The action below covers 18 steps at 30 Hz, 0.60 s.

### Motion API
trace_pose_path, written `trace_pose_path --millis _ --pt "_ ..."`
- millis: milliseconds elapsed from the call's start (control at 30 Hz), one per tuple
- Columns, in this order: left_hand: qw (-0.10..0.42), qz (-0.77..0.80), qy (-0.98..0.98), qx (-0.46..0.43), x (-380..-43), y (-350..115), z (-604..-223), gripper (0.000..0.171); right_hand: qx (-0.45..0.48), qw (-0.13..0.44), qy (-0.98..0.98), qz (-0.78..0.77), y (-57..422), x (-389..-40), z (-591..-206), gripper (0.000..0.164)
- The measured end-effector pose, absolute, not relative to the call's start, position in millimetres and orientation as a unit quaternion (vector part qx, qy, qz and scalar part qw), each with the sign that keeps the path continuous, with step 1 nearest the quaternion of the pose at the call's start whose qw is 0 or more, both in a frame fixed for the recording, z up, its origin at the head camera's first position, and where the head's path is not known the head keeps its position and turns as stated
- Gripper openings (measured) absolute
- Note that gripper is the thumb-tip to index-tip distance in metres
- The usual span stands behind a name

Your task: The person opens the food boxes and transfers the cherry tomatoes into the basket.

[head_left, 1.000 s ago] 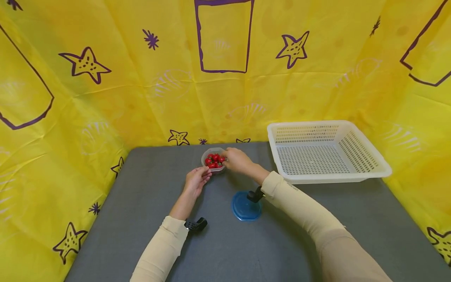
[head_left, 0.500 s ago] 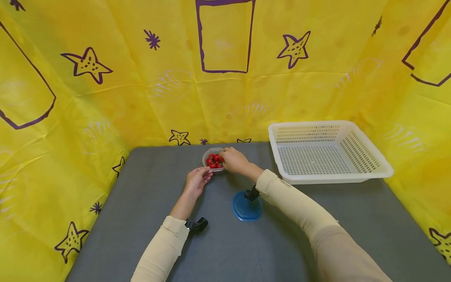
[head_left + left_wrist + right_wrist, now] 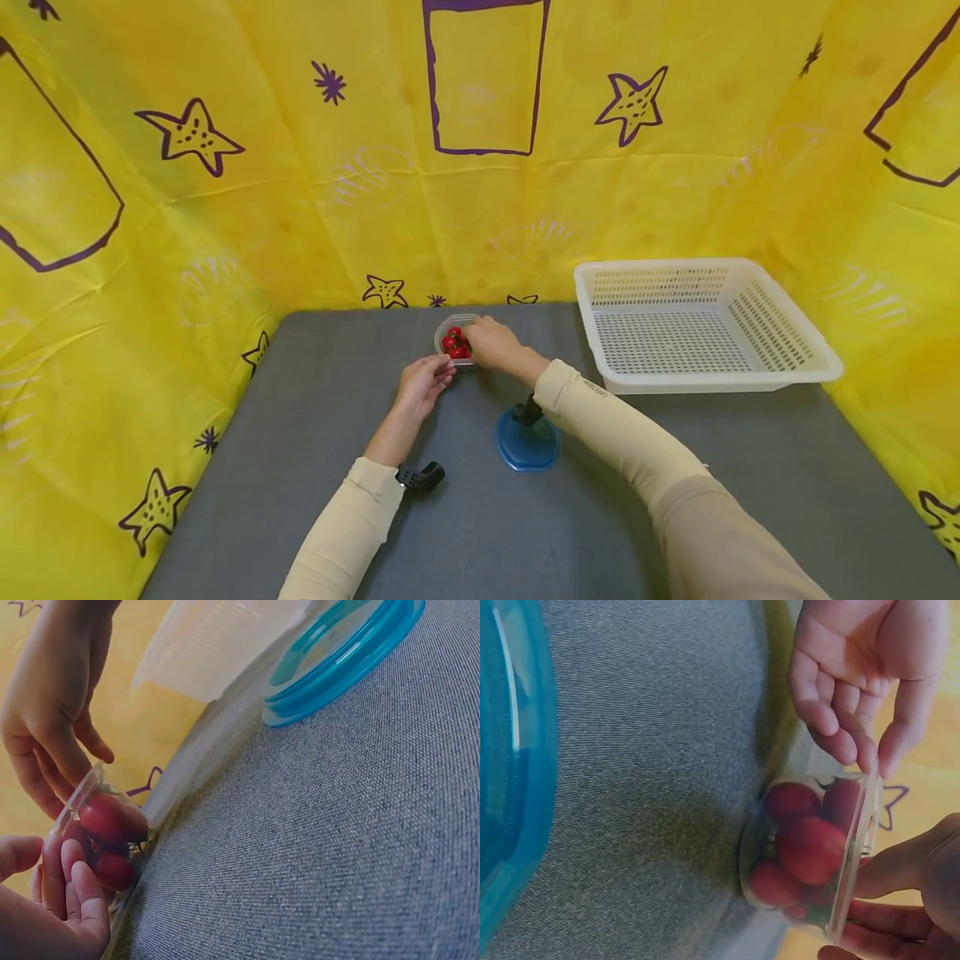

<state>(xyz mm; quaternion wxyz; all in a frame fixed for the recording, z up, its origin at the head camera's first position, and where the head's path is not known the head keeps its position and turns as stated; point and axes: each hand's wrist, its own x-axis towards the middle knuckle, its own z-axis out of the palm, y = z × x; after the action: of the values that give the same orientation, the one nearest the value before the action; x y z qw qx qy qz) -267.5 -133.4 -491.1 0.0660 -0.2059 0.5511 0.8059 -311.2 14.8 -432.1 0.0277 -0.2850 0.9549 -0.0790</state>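
A small clear plastic container [image 3: 849, 870] holding several red cherry tomatoes [image 3: 810, 850] stands near the table's far edge. My left hand [image 3: 422, 386] pinches its near rim between thumb and fingers. From the right, my right hand [image 3: 497, 343] reaches over the container, its thumb [image 3: 891, 868] and fingers at the open top among the tomatoes. Its fingertips are partly hidden behind the rim, and I cannot tell whether they grip a tomato. A round blue lid [image 3: 527, 446] lies on the table, partly under the right wrist in the head view.
A white perforated plastic basket [image 3: 795, 375] stands at the back right of the grey table [image 3: 480, 517]. Yellow cloth [image 3: 315, 225] printed with purple starfish hangs behind the table and along both sides.
My right hand has moved a little left, further over the container, and now covers more of the tomatoes. The left hand keeps its pinch on the rim.
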Motion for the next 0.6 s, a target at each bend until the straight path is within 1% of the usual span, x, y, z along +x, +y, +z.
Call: trace_pose_path --millis 167,333,367,533,600 --pt "0.066 0.809 0.549 -0.198 -267.6 -131.6 -492.6 0.01 -0.269 0.032 0.959 -0.087 14.1 -316.7 -434.9 0.007" --pt "0.06 0.817 0.546 -0.176 -264.8 -131.4 -492.6 0.008 -0.264 0.039 0.957 -0.11 15.8 -319.7 -434.0 0.009" --pt "0.059 0.816 0.548 -0.174 -264.6 -131.7 -492.6 0.008 -0.27 0.03 0.956 -0.112 16.4 -319.3 -433.4 0.007" --pt "0.064 0.799 0.564 -0.196 -266.6 -131.3 -490.4 0.006 -0.274 0.026 0.955 -0.114 15.9 -320.5 -433.4 0.007" --pt "0.069 0.8 0.562 -0.199 -267.0 -131.3 -489.3 0.006 -0.268 0.037 0.956 -0.117 14.8 -321.2 -434.1 0.008"
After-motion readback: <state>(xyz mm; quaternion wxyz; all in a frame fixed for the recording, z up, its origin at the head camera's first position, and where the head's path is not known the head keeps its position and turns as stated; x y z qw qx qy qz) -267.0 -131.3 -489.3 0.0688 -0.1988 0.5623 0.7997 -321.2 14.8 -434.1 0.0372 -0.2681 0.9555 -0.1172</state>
